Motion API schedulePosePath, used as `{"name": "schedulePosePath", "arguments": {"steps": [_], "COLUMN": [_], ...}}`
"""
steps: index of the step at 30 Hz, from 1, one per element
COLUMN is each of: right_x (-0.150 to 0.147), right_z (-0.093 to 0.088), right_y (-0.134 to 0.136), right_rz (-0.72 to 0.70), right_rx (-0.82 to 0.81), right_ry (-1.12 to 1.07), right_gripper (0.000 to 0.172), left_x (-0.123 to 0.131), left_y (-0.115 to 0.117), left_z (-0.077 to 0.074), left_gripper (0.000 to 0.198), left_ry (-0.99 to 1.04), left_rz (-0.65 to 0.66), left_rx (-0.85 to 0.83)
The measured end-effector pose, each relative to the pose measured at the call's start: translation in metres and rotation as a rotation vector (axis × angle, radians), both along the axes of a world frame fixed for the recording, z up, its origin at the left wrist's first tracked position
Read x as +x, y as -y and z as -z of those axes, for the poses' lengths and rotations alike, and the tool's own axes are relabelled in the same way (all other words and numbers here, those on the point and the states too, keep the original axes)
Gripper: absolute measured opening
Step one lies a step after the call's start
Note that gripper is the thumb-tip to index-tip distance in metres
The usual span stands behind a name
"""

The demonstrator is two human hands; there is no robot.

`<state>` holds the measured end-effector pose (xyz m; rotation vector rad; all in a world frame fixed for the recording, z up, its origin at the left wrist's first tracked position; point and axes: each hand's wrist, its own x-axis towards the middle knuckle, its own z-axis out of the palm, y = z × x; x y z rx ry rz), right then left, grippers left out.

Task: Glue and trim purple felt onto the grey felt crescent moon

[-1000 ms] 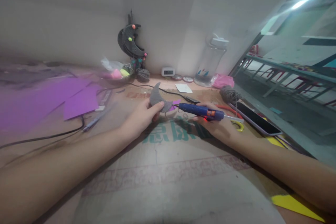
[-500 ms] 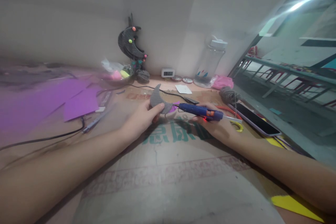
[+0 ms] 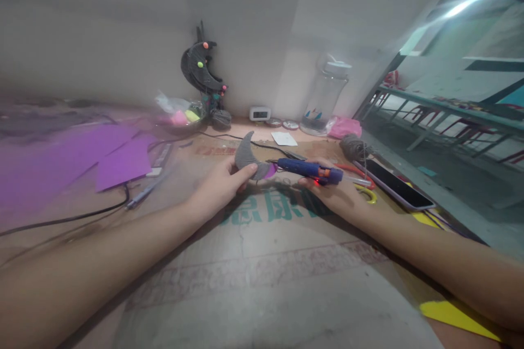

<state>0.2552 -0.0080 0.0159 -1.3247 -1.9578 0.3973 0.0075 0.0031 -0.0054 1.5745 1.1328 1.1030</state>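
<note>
My left hand (image 3: 223, 182) pinches a crescent moon (image 3: 245, 156) wrapped in grey yarn, thumb on its front. At the moon's right tip a bit of purple (image 3: 272, 169) shows unwrapped. My right hand (image 3: 327, 188) is closed around a blue glue gun (image 3: 307, 168) with a red light glowing on it and a clear glue stick (image 3: 357, 180) poking out of its back. The gun's nozzle points left, close to the purple tip; whether they touch I cannot tell. The fingers under the gun are partly hidden.
Purple sheets (image 3: 123, 166) and a pen (image 3: 143, 193) lie left. Dark crescents (image 3: 199, 68) stand against the wall. Behind are a small clock (image 3: 260, 114) and a water bottle (image 3: 325, 95). Grey yarn (image 3: 355, 148), yellow-handled scissors (image 3: 366, 194) and a phone (image 3: 399, 184) lie right.
The glue gun's nozzle has drawn back slightly from the moon's purple tip, which shows more now. The whole view has shifted a little. Both hands keep their hold.
</note>
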Motion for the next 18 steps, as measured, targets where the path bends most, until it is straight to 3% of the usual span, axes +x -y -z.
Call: {"name": "schedulePosePath", "arguments": {"steps": [5, 11, 15, 18], "right_x": [0.005, 0.019, 0.026, 0.029], "right_z": [-0.004, -0.016, -0.029, -0.038], "right_y": [-0.004, -0.013, -0.026, -0.05], "right_rz": [0.057, 0.083, 0.146, 0.212], "right_rx": [0.043, 0.012, 0.023, 0.023], "right_ry": [-0.006, -0.161, -0.081, -0.022], "right_gripper": [0.023, 0.046, 0.039, 0.037], "left_x": [0.001, 0.002, 0.002, 0.003], "left_y": [-0.001, -0.001, -0.002, -0.003], "left_z": [-0.001, -0.002, 0.001, 0.001], "left_gripper": [0.031, 0.035, 0.032, 0.027], "left_ry": [0.034, 0.083, 0.092, 0.076], "left_rz": [-0.012, 0.009, 0.005, -0.021], "left_rx": [-0.007, -0.021, -0.035, -0.04]}}
